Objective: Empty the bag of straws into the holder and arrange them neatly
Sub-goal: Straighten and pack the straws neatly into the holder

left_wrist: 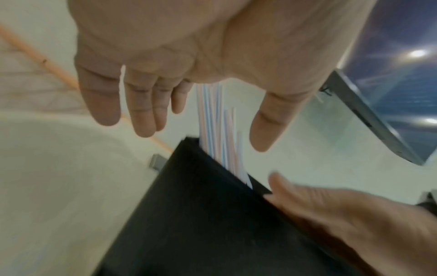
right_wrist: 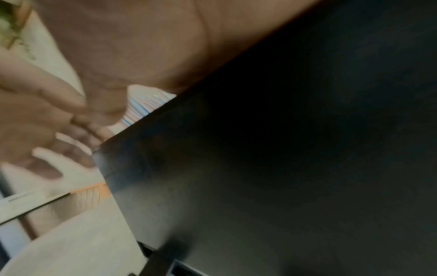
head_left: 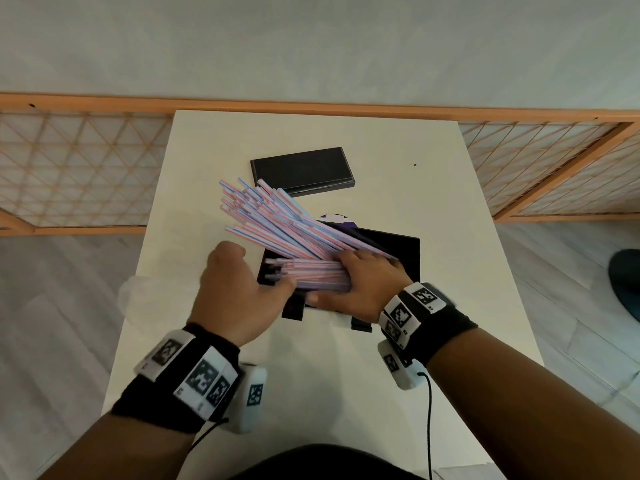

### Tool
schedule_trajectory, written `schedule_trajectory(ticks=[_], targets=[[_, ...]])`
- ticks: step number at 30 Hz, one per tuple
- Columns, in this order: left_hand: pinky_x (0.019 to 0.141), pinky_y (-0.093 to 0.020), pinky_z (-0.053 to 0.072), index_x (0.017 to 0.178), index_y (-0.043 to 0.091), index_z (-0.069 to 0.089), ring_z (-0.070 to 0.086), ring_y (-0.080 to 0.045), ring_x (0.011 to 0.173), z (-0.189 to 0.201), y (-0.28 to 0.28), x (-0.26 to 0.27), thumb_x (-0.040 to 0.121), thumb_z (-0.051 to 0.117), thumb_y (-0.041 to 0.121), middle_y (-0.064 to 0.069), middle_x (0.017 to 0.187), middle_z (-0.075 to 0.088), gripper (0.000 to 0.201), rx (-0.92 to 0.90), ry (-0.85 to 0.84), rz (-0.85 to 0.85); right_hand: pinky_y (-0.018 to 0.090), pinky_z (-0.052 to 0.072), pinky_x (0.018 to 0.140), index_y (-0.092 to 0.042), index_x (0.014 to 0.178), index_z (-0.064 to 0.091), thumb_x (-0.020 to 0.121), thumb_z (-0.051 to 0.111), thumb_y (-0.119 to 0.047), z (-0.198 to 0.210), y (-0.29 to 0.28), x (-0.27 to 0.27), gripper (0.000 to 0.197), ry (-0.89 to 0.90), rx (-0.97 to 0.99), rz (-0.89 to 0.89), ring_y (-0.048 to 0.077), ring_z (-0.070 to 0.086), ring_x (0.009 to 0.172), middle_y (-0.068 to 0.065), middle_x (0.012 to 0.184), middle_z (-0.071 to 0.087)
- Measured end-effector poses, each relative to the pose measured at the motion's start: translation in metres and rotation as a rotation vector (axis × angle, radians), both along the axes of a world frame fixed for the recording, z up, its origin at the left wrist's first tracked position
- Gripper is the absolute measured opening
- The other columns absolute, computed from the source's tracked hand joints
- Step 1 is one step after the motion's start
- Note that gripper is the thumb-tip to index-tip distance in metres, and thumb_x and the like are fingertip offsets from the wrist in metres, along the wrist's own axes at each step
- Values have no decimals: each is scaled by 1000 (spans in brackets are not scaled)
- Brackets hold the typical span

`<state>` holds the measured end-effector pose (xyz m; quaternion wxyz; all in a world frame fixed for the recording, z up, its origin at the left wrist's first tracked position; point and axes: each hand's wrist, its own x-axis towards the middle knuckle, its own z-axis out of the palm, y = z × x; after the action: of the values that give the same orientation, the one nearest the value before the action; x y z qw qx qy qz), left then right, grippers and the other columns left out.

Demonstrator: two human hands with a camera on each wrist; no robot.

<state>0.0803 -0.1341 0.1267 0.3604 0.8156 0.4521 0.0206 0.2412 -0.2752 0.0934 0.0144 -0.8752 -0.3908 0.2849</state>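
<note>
A black box-shaped straw holder stands in the middle of the white table. Many pink, blue and white striped straws fan out of it, leaning up and to the left. My right hand grips a flatter bundle of straws lying across the holder's near side, fingers over it and thumb under. My left hand is at the bundle's left end, thumb against the straw tips. In the left wrist view its fingers are straight above the holder and the straws. The right wrist view shows my palm, the holder's wall and a few straws.
A flat black lid lies behind the holder. A purple and white item peeks out behind the holder's far edge. A pale translucent shape sits at the table's left edge. A wooden lattice screen stands beyond the table.
</note>
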Motion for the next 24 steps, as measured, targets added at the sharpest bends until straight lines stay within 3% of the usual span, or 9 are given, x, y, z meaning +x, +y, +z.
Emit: schedule_trajectory(ticks=[2, 4, 5, 8, 11, 15, 21, 24], targets=[[81, -42, 50, 104, 13, 52, 56, -31, 100, 9, 1, -1, 71, 81, 42, -5, 104, 55, 52, 216, -69, -171, 55, 25, 115, -32, 146, 30, 52, 46, -97, 1, -3, 2, 115, -4, -67, 68, 25, 38, 138, -3, 150, 41], [74, -45, 51, 92, 16, 51, 54, -28, 89, 15, -4, 12, 67, 76, 38, -1, 94, 54, 42, 309, -135, -415, 54, 29, 112, -31, 140, 36, 55, 59, -86, 0, -1, 2, 104, -53, -110, 100, 28, 43, 132, -1, 142, 47], [76, -45, 50, 95, 18, 52, 53, -28, 91, 17, -9, 21, 65, 74, 39, -1, 97, 53, 43, 323, -94, -552, 53, 30, 111, -30, 137, 38, 57, 63, -81, -1, 0, 2, 98, -78, -120, 102, 29, 44, 129, 1, 138, 49], [95, -44, 47, 117, 21, 44, 49, -26, 115, 5, -24, 48, 69, 75, 44, 0, 122, 50, 62, 413, 243, -856, 51, 33, 109, -28, 137, 39, 63, 66, -72, -1, 4, -1, 90, -93, -135, 108, 30, 47, 126, 3, 135, 48], [105, -42, 38, 129, 21, 39, 45, -25, 128, -13, -29, 63, 76, 77, 42, -1, 136, 49, 69, 464, 413, -863, 47, 41, 102, -26, 135, 41, 66, 69, -64, 2, 3, -1, 83, -104, -102, 106, 32, 53, 120, 5, 131, 48], [104, -43, 37, 128, 24, 49, 44, -26, 127, -17, -27, 65, 80, 72, 43, -1, 134, 51, 56, 593, 424, -831, 48, 38, 101, -24, 129, 46, 71, 69, -61, 7, 2, -1, 73, -157, -85, 152, 30, 54, 117, 4, 128, 51], [94, -41, 36, 118, 27, 58, 50, -23, 117, -11, -10, 55, 67, 70, 77, 4, 120, 57, 72, 655, 484, -842, 44, 42, 99, -23, 125, 50, 72, 69, -61, 7, -2, 0, 68, -130, -25, 139, 29, 51, 117, 4, 125, 51], [93, -42, 34, 117, 25, 59, 48, -24, 116, -10, -5, 50, 65, 65, 83, 2, 119, 56, 78, 690, 516, -852, 44, 46, 98, -22, 124, 51, 71, 67, -63, 4, -1, -1, 69, -118, -36, 109, 30, 48, 120, 5, 127, 50]])
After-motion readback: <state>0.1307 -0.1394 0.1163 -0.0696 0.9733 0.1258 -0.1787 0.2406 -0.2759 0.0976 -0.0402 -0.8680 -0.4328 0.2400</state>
